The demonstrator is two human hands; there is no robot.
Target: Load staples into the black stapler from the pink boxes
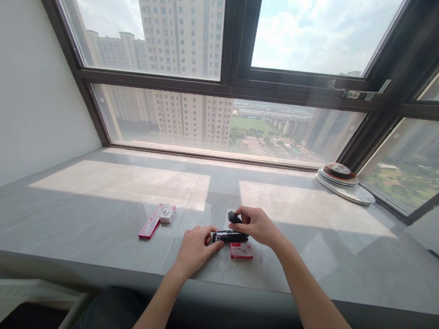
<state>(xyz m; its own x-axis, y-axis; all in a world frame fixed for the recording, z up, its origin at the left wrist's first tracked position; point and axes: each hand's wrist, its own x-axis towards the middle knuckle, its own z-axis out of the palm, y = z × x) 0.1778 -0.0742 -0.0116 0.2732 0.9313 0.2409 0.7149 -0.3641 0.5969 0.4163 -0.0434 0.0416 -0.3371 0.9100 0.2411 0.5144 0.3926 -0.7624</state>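
Observation:
On the grey stone ledge lies a black stapler [230,237]. Its left end is pinched between the thumb and fingers of my left hand [197,247]. My right hand [257,225] grips a raised black part [234,217] above the stapler, with thumb and fingers closed round it. Whether that part is joined to the stapler is hidden by my fingers. Just below the stapler's right end sits a red and white box [241,250]. Off to the left, a small white box [167,214] rests beside a flat pink and white box [149,228].
A stack of plates [338,175] stands at the back right of the ledge [91,224], by the window frame. A window runs along the back, and a white wall is on the left. The ledge's front edge runs below my hands.

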